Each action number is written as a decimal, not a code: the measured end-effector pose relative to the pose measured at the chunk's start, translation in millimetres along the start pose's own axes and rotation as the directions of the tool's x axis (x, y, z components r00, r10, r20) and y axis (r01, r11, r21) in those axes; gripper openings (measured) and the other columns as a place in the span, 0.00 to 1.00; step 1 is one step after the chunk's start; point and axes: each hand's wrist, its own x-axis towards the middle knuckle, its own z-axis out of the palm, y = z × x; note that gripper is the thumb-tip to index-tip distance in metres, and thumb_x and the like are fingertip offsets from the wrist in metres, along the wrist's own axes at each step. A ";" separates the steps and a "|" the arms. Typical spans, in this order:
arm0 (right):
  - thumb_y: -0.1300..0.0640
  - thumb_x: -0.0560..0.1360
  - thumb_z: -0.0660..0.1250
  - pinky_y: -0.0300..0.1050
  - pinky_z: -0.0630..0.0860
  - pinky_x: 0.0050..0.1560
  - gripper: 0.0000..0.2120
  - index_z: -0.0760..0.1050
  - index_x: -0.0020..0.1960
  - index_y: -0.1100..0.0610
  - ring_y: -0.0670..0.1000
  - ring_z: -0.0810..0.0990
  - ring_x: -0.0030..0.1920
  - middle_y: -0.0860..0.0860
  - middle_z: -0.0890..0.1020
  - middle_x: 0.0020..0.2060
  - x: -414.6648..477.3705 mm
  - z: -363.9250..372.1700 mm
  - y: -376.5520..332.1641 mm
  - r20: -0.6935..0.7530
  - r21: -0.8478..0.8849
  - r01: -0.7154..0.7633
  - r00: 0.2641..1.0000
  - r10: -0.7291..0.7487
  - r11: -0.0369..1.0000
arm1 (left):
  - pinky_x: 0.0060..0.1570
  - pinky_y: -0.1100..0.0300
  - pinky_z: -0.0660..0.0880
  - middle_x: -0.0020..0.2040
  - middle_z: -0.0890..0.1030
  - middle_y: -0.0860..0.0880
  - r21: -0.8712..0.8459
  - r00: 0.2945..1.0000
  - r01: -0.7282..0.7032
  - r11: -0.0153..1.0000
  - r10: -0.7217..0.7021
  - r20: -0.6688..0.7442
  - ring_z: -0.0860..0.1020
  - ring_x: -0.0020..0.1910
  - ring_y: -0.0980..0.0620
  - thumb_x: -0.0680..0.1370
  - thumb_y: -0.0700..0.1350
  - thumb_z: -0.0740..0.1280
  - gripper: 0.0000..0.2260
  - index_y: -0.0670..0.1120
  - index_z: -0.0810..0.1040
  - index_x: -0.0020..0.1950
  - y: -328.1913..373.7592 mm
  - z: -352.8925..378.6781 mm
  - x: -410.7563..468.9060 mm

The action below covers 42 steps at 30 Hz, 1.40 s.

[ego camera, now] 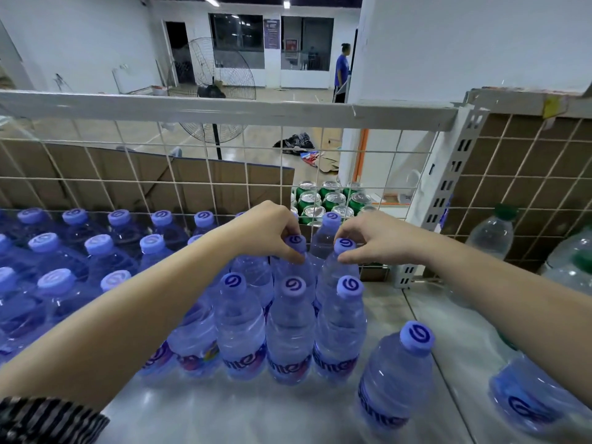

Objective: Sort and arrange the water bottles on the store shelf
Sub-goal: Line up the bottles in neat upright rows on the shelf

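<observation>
While both hands (323, 235) pinch bottle caps (295, 241), a glossy shelf (384, 302) fronts wire mesh (192, 174); fan (221, 88) beyond.

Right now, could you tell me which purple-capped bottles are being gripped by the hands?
The two second-row bottles: left hand pinches one cap, right hand the neighbouring cap.

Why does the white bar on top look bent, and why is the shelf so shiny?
In the head view, the wide-angle lens bows the white metal shelf rail; ceiling lights glare off the glossy grey shelf surface; the lone purple-capped plastic water bottle at the edge looks stretched and tilted; the green drink cans behind the wire grid look soft.
</observation>
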 end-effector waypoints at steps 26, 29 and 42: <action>0.38 0.68 0.72 0.43 0.67 0.34 0.19 0.80 0.43 0.54 0.47 0.73 0.32 0.50 0.78 0.31 -46.6 1.2 -31.6 0.032 -0.123 0.222 0.975 -0.220 0.967 | 0.38 0.60 0.70 0.37 0.80 0.53 0.160 0.997 -0.052 0.986 0.042 0.070 0.75 0.37 0.55 0.65 0.63 0.75 0.22 0.54 0.82 0.55 56.2 -11.0 -69.4; 0.43 0.69 0.73 0.41 0.63 0.32 0.18 0.79 0.42 0.59 0.46 0.68 0.29 0.49 0.73 0.28 -43.4 0.8 -28.9 -0.002 -0.163 0.220 0.975 -0.223 0.962 | 0.37 0.59 0.66 0.37 0.79 0.52 0.230 0.999 -0.044 0.972 0.036 0.040 0.71 0.38 0.54 0.66 0.63 0.74 0.22 0.54 0.82 0.55 57.1 -6.3 -66.2; 0.42 0.68 0.75 0.43 0.70 0.38 0.21 0.82 0.52 0.57 0.50 0.75 0.37 0.49 0.78 0.35 -59.8 6.2 -23.9 -0.069 -0.082 0.115 0.990 -0.121 0.990 | 0.36 0.55 0.68 0.34 0.75 0.52 0.315 0.999 0.000 0.949 -0.016 0.048 0.74 0.39 0.52 0.65 0.65 0.73 0.24 0.49 0.81 0.52 68.6 -5.7 -55.9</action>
